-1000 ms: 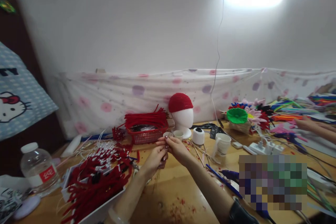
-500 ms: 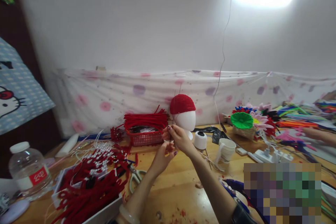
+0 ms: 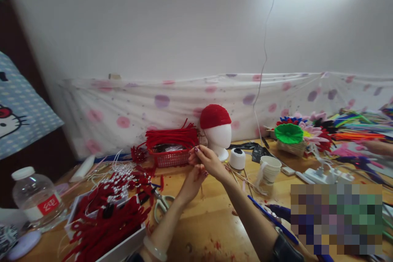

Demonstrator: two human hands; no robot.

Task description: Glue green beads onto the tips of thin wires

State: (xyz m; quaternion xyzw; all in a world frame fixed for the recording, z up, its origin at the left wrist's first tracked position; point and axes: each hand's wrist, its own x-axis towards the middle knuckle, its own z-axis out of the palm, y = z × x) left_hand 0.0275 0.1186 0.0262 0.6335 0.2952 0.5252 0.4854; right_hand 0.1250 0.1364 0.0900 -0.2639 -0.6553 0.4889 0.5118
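My right hand (image 3: 209, 161) is closed in a pinch around thin dark wires (image 3: 202, 192) above the table's middle. Just below it, my left hand (image 3: 194, 181) also has its fingers closed on the wires, whose ends hang under both hands. How many wires there are is too fine to tell. Behind my hands stands a white foam mannequin head (image 3: 220, 136) wearing a red cap (image 3: 215, 116). A red basket (image 3: 172, 159) with red fuzzy stems (image 3: 170, 137) is behind and to the left.
A white box (image 3: 123, 249) of red fuzzy pieces, scissors (image 3: 162, 205) and a water bottle (image 3: 38, 200) stand left. To the right are a thread spool (image 3: 237, 159), a cup (image 3: 270, 168), blue pliers (image 3: 273, 217), a power strip (image 3: 317, 176) and fuzzy flowers (image 3: 288, 133). Another person's hand (image 3: 376, 147) shows far right.
The wires stuck up well above my hands before; now they reach less high and hang further below. My hands stay together. The camera view has shifted slightly.
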